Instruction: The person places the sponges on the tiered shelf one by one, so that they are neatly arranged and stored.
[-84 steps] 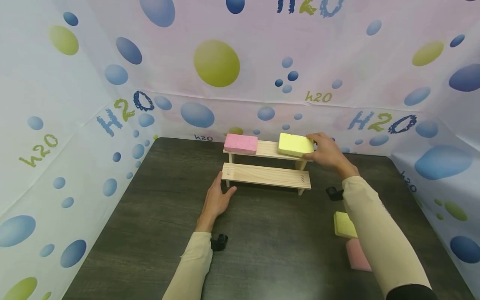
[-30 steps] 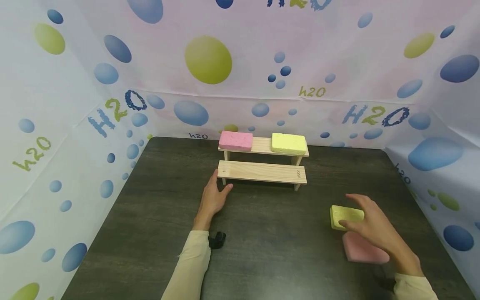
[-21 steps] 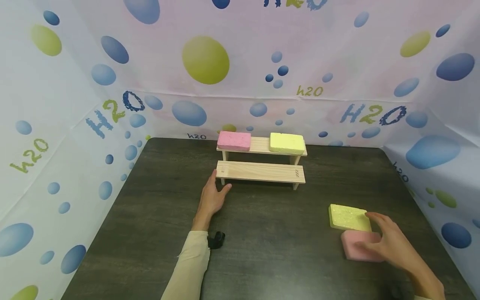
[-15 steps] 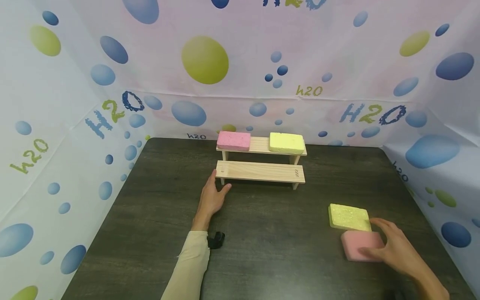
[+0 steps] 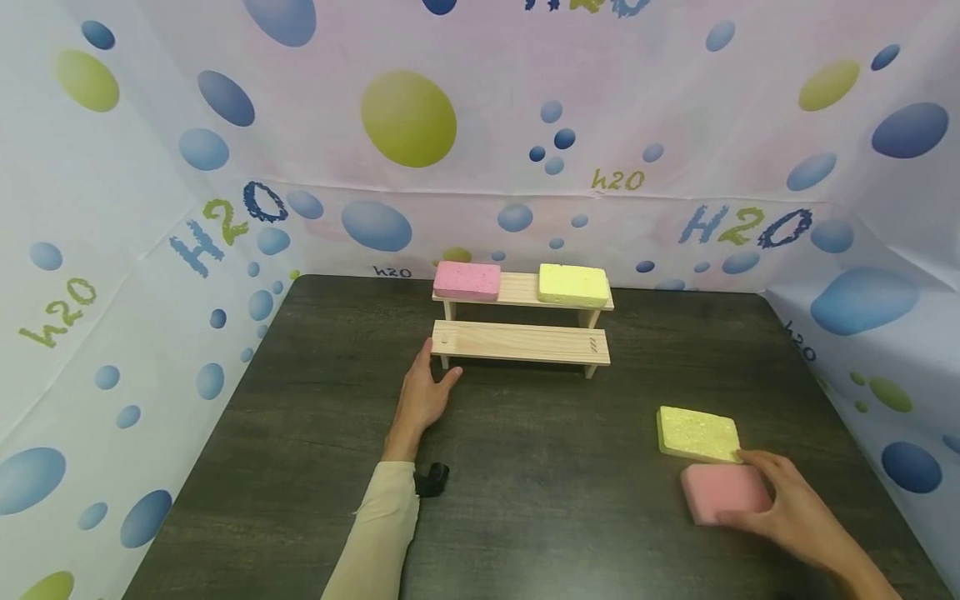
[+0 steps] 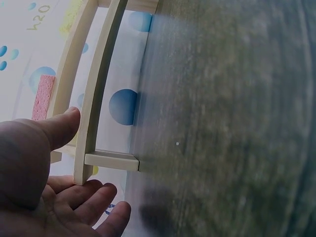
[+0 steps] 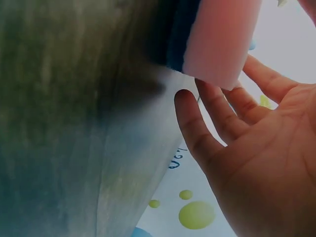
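A pink sponge (image 5: 720, 492) lies on the dark table (image 5: 540, 467) at the near right, and my right hand (image 5: 776, 500) grips it, thumb on the far edge and fingers on the near edge. The right wrist view shows my fingers (image 7: 217, 113) against that pink sponge (image 7: 222, 39). A yellow sponge (image 5: 696, 433) lies just behind it, touching it. My left hand (image 5: 438, 375) rests open on the table at the left end of a two-step wooden rack (image 5: 521, 343), thumb (image 6: 61, 128) beside the lower step (image 6: 94, 98).
The rack's top step carries another pink sponge (image 5: 467, 280) at the left and another yellow sponge (image 5: 573, 285) at the right; its lower step is bare. Bubble-printed walls (image 5: 150, 275) close in the table on three sides.
My right hand left the yellow sponge on the top step, came back to the near right and took hold of the pink sponge on the table. The left hand has stayed put.
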### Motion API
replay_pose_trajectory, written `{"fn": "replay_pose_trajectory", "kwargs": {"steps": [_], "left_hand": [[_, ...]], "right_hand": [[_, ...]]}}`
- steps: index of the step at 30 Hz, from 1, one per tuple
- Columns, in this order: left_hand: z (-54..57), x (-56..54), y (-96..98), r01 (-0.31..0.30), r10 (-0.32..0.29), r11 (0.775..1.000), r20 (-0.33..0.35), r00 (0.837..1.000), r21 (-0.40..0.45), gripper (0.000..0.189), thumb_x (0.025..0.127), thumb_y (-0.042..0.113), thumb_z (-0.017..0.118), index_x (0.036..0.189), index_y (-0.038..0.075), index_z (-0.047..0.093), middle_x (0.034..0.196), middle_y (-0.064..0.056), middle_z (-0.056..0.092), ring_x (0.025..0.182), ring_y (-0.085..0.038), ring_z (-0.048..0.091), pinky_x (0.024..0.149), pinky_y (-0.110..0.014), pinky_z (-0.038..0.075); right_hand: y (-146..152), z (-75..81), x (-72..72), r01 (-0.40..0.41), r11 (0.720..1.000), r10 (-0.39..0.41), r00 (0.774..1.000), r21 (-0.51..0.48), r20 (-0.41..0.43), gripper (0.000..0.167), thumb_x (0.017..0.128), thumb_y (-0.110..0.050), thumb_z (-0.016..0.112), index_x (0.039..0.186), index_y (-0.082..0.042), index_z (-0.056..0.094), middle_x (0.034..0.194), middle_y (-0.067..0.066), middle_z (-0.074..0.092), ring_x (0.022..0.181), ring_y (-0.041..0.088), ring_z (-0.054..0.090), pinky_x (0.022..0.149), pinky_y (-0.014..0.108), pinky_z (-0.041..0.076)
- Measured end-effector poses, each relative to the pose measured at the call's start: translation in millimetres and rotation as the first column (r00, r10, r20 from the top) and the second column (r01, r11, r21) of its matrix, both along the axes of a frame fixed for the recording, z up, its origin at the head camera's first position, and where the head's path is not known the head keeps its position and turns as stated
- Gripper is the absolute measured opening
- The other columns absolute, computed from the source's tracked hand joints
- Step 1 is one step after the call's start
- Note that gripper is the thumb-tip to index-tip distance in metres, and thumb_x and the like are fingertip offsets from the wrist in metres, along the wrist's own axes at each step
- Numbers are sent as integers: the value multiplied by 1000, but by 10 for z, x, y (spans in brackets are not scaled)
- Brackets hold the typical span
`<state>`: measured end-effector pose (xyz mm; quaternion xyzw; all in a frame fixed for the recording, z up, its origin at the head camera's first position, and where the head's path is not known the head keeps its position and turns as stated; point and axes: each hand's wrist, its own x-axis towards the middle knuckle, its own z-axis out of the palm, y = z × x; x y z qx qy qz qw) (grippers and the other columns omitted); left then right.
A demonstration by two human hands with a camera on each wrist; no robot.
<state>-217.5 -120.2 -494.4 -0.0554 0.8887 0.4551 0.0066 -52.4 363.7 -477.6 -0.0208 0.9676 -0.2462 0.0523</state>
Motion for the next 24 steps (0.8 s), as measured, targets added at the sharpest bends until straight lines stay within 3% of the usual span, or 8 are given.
{"fn": "replay_pose_trajectory", "kwargs": {"steps": [4, 7, 10, 12, 14, 16, 20, 24], "left_hand": [[3, -5, 1, 6, -6, 1000, 6, 1000, 0, 79, 94, 35, 62, 156, 10, 18, 159, -16, 27, 144, -35, 32, 116, -53, 28], [9, -6, -3, 8, -8, 1000, 4, 1000, -2, 80, 94, 35, 62, 156, 10, 18, 159, -16, 27, 144, -35, 32, 116, -53, 29], [10, -4, -8, 8, -8, 1000, 4, 1000, -8, 80, 94, 36, 62, 156, 10, 18, 159, -16, 27, 144, -35, 32, 116, -54, 29], [8, -5, -8, 9, -9, 1000, 6, 1000, -12, 80, 94, 36, 62, 156, 10, 18, 159, -17, 27, 144, -35, 32, 116, -53, 29], [5, -7, -6, 8, -8, 1000, 8, 1000, -15, 80, 94, 37, 62, 156, 10, 18, 159, -16, 27, 144, -35, 32, 116, -53, 29], [2, -9, -2, 10, -10, 1000, 10, 1000, -16, 80, 94, 37, 62, 156, 10, 18, 159, -17, 26, 144, -35, 32, 116, -54, 29], [2, -15, 0, 5, -5, 1000, 8, 1000, -9, 79, 94, 37, 62, 156, 11, 19, 159, -16, 27, 144, -35, 32, 116, -54, 29], [3, -15, -1, 5, -5, 1000, 11, 1000, -5, 80, 94, 37, 62, 156, 11, 19, 159, -16, 27, 144, -35, 32, 116, -54, 29]], "right_hand": [[1, -27, 52, -1, 1000, 1, 1000, 8, 6, 92, 67, -40, 87, 135, 6, 45, 130, 34, 38, 111, 50, 44, 79, 64, 45], [2, -59, 87, -7, 1000, 8, 999, 20, -40, 93, 62, -39, 90, 133, 6, 48, 127, 31, 43, 108, 45, 47, 78, 44, 49], [12, -99, 117, -23, 999, 26, 993, 30, -118, 94, 56, -38, 93, 130, 3, 52, 121, 24, 50, 104, 23, 50, 73, 17, 41], [23, -121, 130, -33, 999, 37, 987, 30, -156, 92, 53, -35, 94, 127, 1, 54, 118, 20, 53, 99, 4, 47, 69, 10, 35], [24, -128, 130, -40, 999, 45, 983, 32, -175, 89, 52, -34, 94, 125, -1, 56, 116, 16, 55, 95, -11, 40, 68, 8, 34], [7, -115, 106, -49, 999, 52, 980, 23, -190, 84, 52, -32, 95, 122, -2, 58, 114, 15, 57, 95, -16, 36, 67, 10, 36], [-92, -3, -7, -58, 998, 59, 977, 12, -203, 80, 55, -32, 94, 120, -3, 58, 114, 15, 59, 93, -14, 41, 66, 13, 40], [-250, 200, -199, -65, 998, 61, 988, -20, -144, 82, 65, -36, 90, 129, 0, 52, 120, 17, 56, 93, -2, 54, 64, 20, 48]]}}
